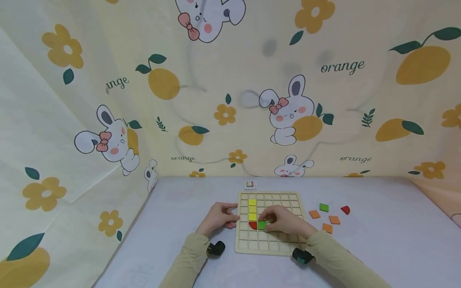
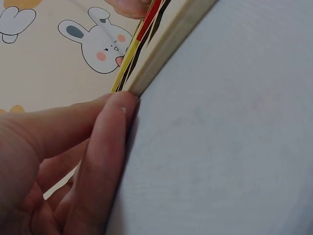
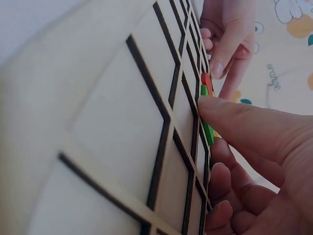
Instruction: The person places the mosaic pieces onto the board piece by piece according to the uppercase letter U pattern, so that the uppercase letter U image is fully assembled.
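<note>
A wooden grid board (image 1: 268,245) lies on the table before me. Three yellow square tiles (image 1: 252,209) form a column in its left part, with a red quarter-round tile (image 1: 253,225) just below them. Beside the red tile is a green square tile (image 1: 262,225), which my right hand (image 1: 282,220) pinches between thumb and fingers. In the right wrist view the green tile (image 3: 205,93) shows edge-on next to the red one (image 3: 206,79). My left hand (image 1: 218,217) touches the board's left edge with its fingertips; the left wrist view shows the fingers (image 2: 105,132) against that edge.
Right of the board lie three orange tiles (image 1: 334,220), a green tile (image 1: 324,207) and a red quarter-round tile (image 1: 345,210). A small card with a coloured grid pattern (image 1: 250,185) lies behind the board. A printed cloth backdrop (image 1: 230,140) rises behind the table.
</note>
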### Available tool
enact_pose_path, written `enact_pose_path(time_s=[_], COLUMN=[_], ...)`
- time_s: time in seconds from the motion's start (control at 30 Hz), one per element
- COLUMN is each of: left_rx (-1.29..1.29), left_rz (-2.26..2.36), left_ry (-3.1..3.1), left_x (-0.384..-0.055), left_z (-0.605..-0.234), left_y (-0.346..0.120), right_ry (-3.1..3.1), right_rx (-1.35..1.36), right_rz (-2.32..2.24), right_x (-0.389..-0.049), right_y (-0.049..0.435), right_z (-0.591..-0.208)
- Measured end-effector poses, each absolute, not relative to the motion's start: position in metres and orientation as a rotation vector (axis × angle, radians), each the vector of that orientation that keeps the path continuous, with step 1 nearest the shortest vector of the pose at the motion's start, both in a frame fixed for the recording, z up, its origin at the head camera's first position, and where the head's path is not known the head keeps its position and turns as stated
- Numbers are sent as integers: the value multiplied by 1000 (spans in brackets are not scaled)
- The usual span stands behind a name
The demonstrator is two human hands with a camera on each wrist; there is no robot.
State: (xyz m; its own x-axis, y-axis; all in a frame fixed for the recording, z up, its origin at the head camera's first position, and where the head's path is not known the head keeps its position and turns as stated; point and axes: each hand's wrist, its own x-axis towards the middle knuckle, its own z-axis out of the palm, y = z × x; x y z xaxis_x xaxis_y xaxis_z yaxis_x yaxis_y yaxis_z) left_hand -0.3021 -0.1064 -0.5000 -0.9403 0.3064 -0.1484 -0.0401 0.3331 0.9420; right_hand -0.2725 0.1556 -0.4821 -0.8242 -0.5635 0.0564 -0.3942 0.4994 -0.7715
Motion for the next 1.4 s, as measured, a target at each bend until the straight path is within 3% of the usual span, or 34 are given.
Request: enact_pose_path(time_s=[0.5, 0.8, 1.4], left_rx=[250, 255, 256], left_rz=[1644, 1647, 1665], left_ry=[2290, 2306, 2296], left_x=[-301, -301, -302], left_z=[-502, -503, -502], left_y=[-105, -105, -107], right_ry=[2597, 2681, 2816], right_rx=[-825, -590, -314], right_rz=[-1248, -1277, -1142], right_x=[-266, -266, -277], right_y=[193, 244, 324], right_z=[-469, -455, -475])
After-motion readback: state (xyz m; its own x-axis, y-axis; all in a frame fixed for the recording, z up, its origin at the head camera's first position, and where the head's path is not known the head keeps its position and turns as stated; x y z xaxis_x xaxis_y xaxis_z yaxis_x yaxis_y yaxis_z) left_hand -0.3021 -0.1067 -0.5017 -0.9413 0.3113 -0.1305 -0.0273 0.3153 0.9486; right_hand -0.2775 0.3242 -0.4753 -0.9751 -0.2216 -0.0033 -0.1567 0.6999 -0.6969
